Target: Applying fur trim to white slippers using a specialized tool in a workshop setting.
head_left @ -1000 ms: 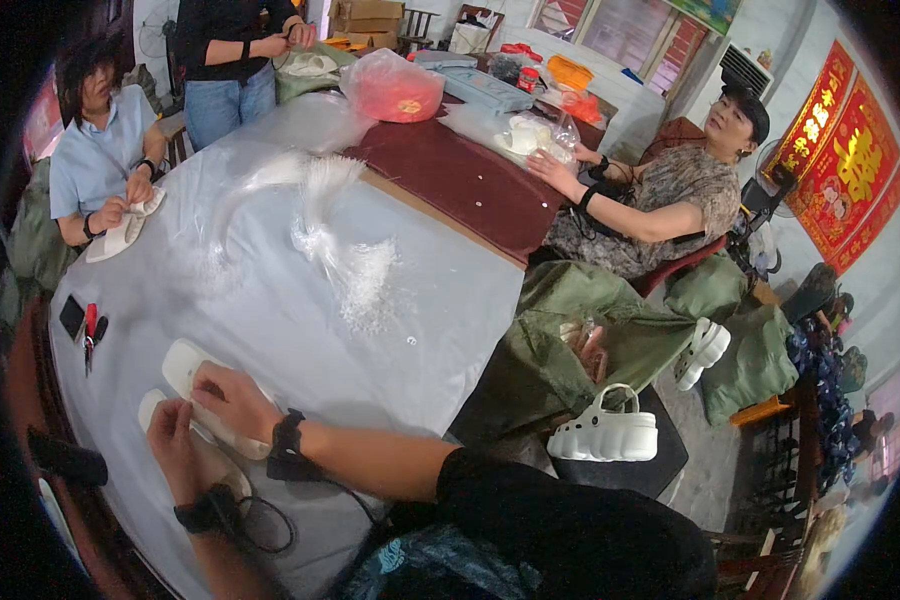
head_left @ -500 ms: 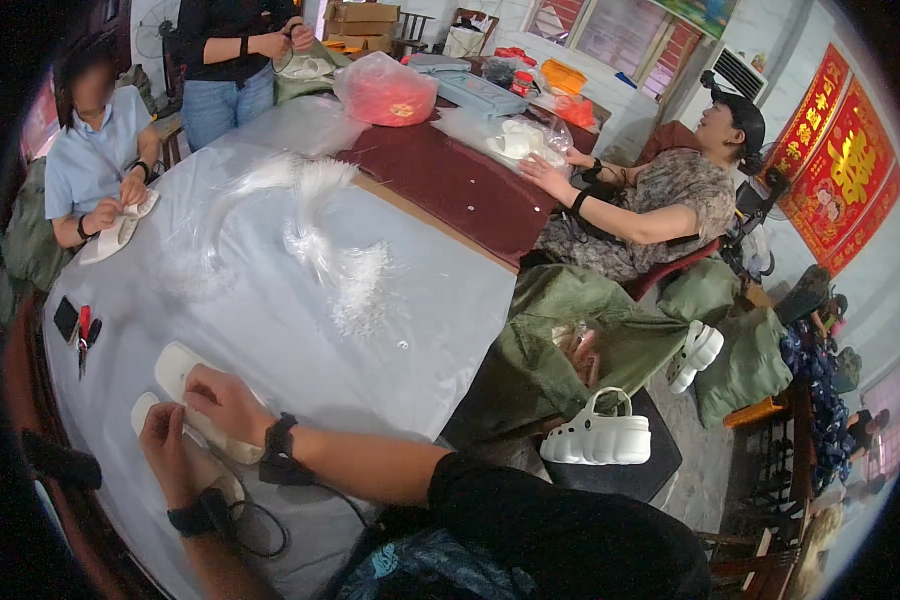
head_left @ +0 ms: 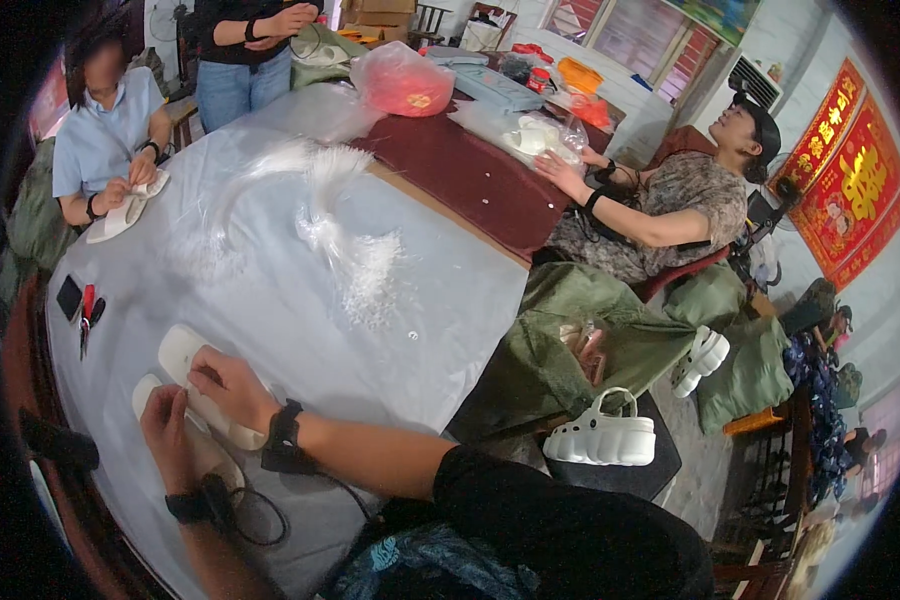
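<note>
Left hand (head_left: 167, 425) and right hand (head_left: 232, 392), fingertips drawn together, partly hid two pale, round-toed shoe pieces (head_left: 178, 348) beneath them on grey sheeting (head_left: 450, 365); whether anything was pinched could not be told. Red-handled pliers (head_left: 87, 312), a dark phone (head_left: 69, 298) and white strands (head_left: 322, 205) lay beyond. The capped co-worker's head (head_left: 760, 130) had turned since one second earlier. The strands were thin, glossy.

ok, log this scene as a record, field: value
left hand: over left off-white shoe, fingertips pinched; anything held unclear
right hand: at right off-white shoe, fingers curled
table left: black phone, red-and-black pliers-like tool
table middle: bundled white plastic strands
stool: black stool under white clog
</note>
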Action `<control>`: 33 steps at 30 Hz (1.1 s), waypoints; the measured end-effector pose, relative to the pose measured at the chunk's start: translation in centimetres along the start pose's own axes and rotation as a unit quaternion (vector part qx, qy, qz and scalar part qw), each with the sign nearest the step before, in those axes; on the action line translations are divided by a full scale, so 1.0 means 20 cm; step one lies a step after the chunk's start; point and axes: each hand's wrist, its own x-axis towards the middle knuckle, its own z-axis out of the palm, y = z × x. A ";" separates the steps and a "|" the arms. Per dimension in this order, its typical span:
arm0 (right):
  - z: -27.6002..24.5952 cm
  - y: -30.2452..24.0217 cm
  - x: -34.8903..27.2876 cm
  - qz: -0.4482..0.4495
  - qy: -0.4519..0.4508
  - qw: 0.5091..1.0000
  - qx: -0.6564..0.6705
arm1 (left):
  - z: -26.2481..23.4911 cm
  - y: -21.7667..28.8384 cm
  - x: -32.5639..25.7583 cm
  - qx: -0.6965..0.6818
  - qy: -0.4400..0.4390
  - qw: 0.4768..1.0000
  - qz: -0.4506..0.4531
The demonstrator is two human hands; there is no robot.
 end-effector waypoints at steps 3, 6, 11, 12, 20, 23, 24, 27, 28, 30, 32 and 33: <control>-0.01 -0.01 0.00 0.001 -0.027 0.999 -0.036 | 0.01 0.02 0.00 -0.003 -0.002 1.000 -0.009; -0.01 -0.02 0.00 -0.050 0.002 0.997 -0.056 | 0.03 0.05 0.00 0.013 0.006 1.000 0.006; 0.00 -0.01 0.01 0.039 0.011 0.999 0.031 | -0.01 0.03 -0.01 0.011 -0.002 1.000 -0.004; 0.00 -0.01 0.01 0.040 0.008 0.999 0.031 | 0.00 0.03 -0.01 0.010 0.001 1.000 -0.005; 0.00 0.01 0.00 -0.041 0.003 0.999 -0.033 | 0.01 0.04 0.00 -0.018 -0.018 1.000 0.003; 0.01 0.01 0.00 0.021 0.006 1.000 0.010 | -0.01 -0.01 0.00 0.002 -0.015 1.000 0.000; 0.00 0.02 0.00 0.022 0.005 1.000 0.010 | -0.01 -0.01 0.01 0.002 -0.013 1.000 0.000; 0.01 0.01 0.01 0.046 0.030 0.997 0.049 | 0.00 0.00 0.01 -0.012 -0.014 1.000 -0.007; 0.01 -0.01 0.00 0.038 0.021 0.998 0.039 | 0.00 0.00 0.00 -0.010 -0.010 1.000 -0.007; 0.00 -0.03 0.00 0.031 0.012 0.999 0.029 | 0.00 0.01 0.00 -0.007 -0.005 1.000 -0.007; -0.01 -0.04 0.00 0.021 -0.021 0.999 -0.021 | 0.00 0.02 0.00 -0.004 -0.012 1.000 -0.005; 0.00 -0.02 0.00 0.021 -0.021 0.999 -0.020 | 0.00 0.02 0.00 -0.004 -0.011 1.000 -0.005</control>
